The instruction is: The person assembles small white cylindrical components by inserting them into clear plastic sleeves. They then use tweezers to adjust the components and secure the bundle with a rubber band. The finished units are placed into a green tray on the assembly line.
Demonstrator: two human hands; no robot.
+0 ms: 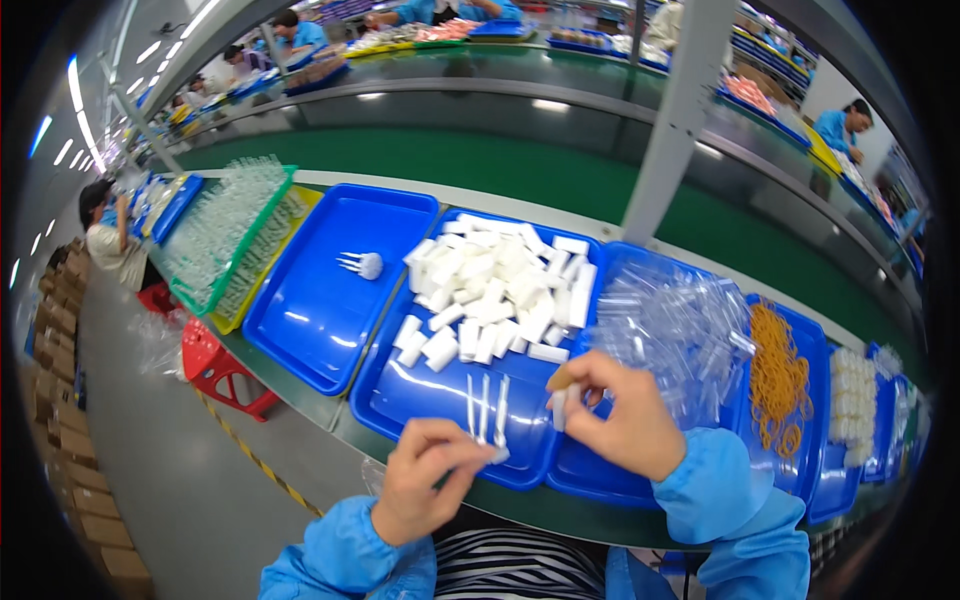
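My left hand is closed at the near edge of a blue tray, its fingertips pinching the base of a white piece with three thin prongs that point away from me. To its right, my right hand is closed too, and holds small white blocks upright between thumb and fingers. A tan cover sits on one of its fingertips. Just beyond both hands, a heap of white blocks fills the far part of the blue tray. A similar pronged white piece lies in the blue tray on the left.
Right of the blocks stand trays of clear plastic pieces, orange rubber bands and white parts. At left, a green tray holds clear spiky parts, near a red stool. A metal post rises behind the trays.
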